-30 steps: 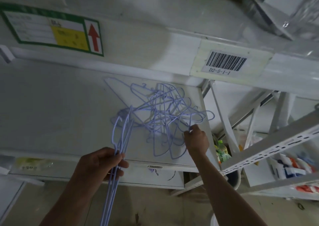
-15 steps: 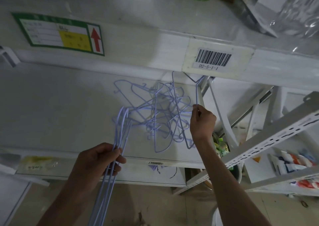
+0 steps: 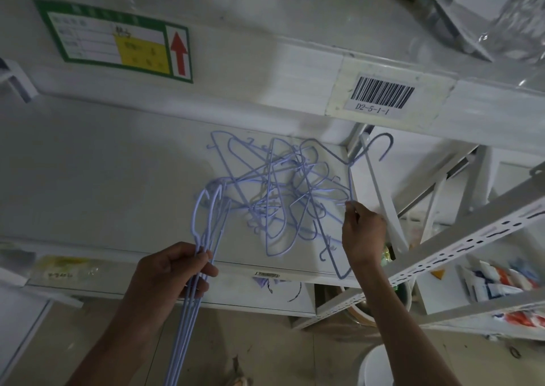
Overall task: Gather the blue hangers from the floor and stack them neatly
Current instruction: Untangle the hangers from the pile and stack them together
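Landmark: tangled pile of blue hangers (image 3: 283, 196) on the white shelf (image 3: 103, 179), under the barcode label (image 3: 380, 96).

Left of pile: left hand (image 3: 174, 270) is curled tight round a bundle of aligned hangers (image 3: 203, 238). Bundle's long axis runs from below-left of the pile up to its left edge, hooks pointing into the tangle, tails hanging down past the shelf lip toward the floor.

Pile itself: wires crossed every way, no common axis. Several loops overlap; cannot tell how many hangers are in it.

Right of pile: right hand (image 3: 361, 232) pinches one wire of a single hanger (image 3: 351, 179) at the pile's right edge. That hanger stands near upright, hook above-right of the pile, near the shelf post (image 3: 380, 191). Its lower part looks threaded through neighbours.

Judgement: right hand is the nearer one to the loose hangers. The coming move turns on pulling that hanger up and right, clear of the tangle, then turning it parallel to the left bundle. Snagging is the risk.
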### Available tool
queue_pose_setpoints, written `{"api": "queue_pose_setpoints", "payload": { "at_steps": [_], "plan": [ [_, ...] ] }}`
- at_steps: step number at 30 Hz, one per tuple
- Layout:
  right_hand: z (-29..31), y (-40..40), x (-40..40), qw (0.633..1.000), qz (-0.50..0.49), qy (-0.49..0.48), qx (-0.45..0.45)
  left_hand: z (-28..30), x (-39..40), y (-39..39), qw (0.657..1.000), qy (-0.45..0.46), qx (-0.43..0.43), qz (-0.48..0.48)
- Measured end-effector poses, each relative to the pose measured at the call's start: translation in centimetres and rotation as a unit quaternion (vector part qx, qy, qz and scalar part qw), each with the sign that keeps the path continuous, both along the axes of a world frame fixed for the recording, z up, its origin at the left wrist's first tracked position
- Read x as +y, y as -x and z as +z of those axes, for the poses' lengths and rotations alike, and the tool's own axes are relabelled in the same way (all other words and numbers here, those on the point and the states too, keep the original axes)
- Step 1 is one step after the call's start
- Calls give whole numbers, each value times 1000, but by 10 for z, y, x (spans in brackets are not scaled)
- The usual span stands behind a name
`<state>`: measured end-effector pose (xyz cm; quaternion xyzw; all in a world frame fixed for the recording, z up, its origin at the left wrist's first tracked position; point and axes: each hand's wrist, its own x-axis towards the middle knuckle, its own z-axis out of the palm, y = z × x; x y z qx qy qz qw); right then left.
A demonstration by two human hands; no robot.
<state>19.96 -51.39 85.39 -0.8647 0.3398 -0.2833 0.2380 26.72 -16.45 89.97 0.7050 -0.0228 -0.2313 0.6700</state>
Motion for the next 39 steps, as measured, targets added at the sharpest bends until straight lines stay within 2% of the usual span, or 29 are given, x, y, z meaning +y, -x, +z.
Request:
{"api": "queue_pose_setpoints", "payload": {
  "at_steps": [4,12,18,23,26,28,31,37,39],
  "plan": [
    [-2,23,3,999,24,-13,-28,-2,-2,3,1000,-2,1,6],
    [-5,58,20,994,58,40,-87,-10,-2,14,1000,-1,-7,-15],
    [-17,19,41,990,77,-26,-119,-19,6,13,999,5,-44,19],
    [-42,-55,51,982,76,-140,-101,-28,10,8,996,3,-61,61],
    [-53,-102,58,988,73,-129,-46,-19,8,8,994,-4,-97,52],
    [-61,-125,58,994,44,-62,79,-15,6,7,992,-19,-109,63],
    [-65,-147,55,972,39,11,230,-8,4,3,992,-11,-99,78],
    [-62,-176,45,953,63,-6,298,-6,8,-1,990,-6,-102,99],
    [-60,-178,42,947,80,14,312,-7,11,0,989,-12,-101,106]
  ]
}}
